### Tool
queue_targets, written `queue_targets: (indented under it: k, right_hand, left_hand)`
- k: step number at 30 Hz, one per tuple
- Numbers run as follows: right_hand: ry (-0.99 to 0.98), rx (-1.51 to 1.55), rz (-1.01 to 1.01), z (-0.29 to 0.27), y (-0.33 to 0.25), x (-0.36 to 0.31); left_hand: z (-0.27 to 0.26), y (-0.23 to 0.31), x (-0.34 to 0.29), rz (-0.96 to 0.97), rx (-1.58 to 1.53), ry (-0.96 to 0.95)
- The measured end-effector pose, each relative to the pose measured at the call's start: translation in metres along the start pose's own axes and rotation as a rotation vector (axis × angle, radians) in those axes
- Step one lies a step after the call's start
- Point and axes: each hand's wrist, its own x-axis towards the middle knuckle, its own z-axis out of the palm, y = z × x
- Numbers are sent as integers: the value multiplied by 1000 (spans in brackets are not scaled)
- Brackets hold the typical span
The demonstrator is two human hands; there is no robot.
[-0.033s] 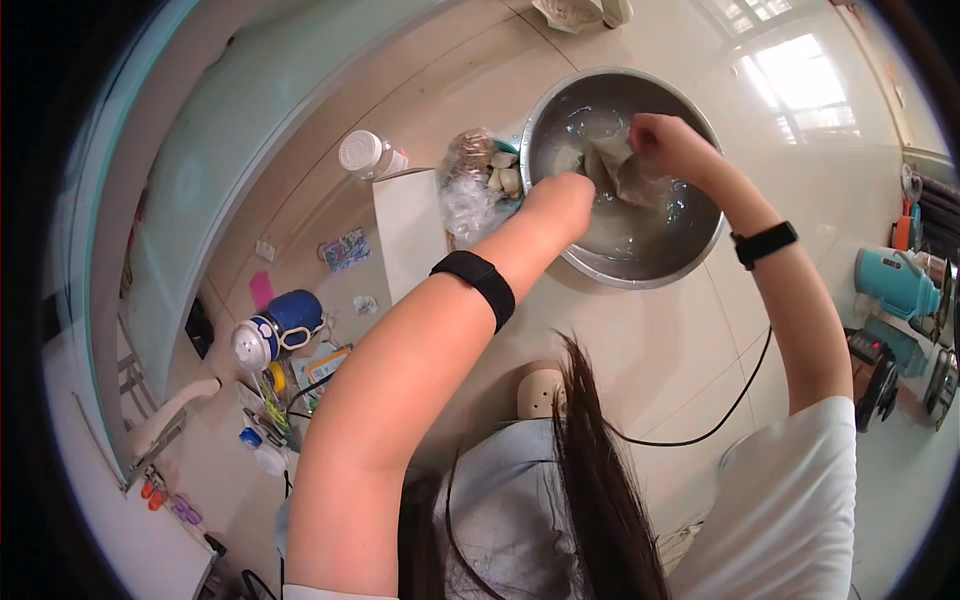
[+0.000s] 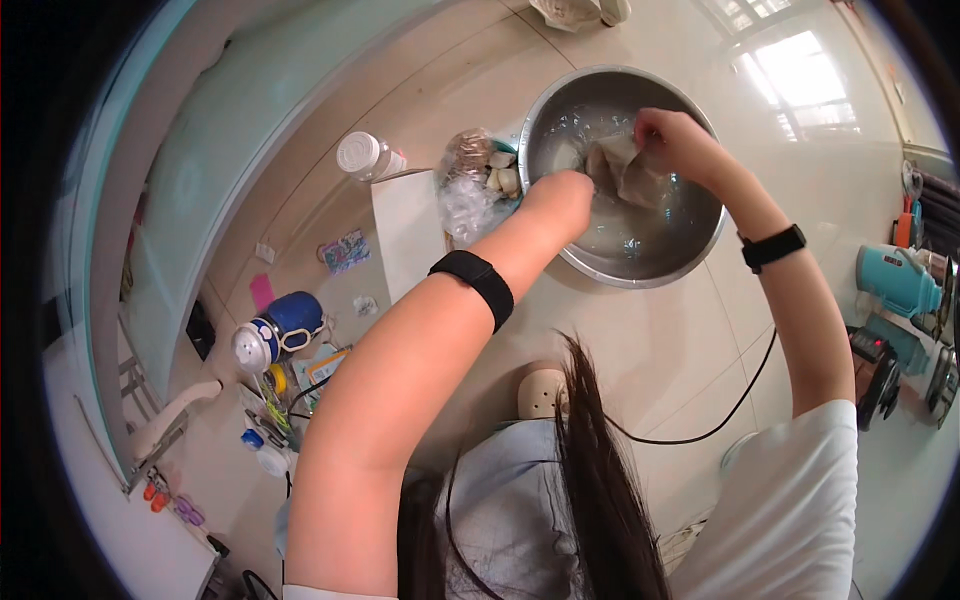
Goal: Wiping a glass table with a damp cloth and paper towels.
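A wide metal basin [image 2: 600, 95] stands on the tiled floor with cloudy, glinting water in it. A wet grey-beige cloth [image 2: 632, 180] hangs inside it, its lower part at the water. My right hand [image 2: 672, 142] is closed on the cloth's upper edge, over the right side of the basin. My left hand [image 2: 570, 198] reaches over the near left rim, beside the cloth. Its fingers are turned away and hidden, so I cannot see whether they hold the cloth.
Left of the basin lie a clear plastic bag [image 2: 470, 205] of pale pieces, a white box [image 2: 408, 220] and a lidded jar [image 2: 368, 155]. A blue bottle [image 2: 295, 318] stands among clutter farther left. A black cable [image 2: 690, 440] crosses the floor; a turquoise kettle [image 2: 895, 280] is at right.
My right hand has shifted slightly to the right, and the cloth is spread a little wider beneath it. My left hand has barely moved.
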Motion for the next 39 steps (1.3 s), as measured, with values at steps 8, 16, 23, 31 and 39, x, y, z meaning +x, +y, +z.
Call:
queue_targets:
  k: [8,16,23,31,39]
  right_hand:
    - [-46,-92,26,40,-14,-1]
    - [106,-593,94,100,-34,32]
    - [-47,49,83,31,16,26]
    - [-176,717,317,-17,-7,-30]
    - [-159,659,228,-27,-14,-36]
  left_hand:
    - [1,-1,2,19,-62,134]
    - [0,0,5,20,-49,66]
    - [-5,4,9,-47,-113,7]
    - [7,8,20,150,-466,375]
    - [-6,9,34,-23,-536,183]
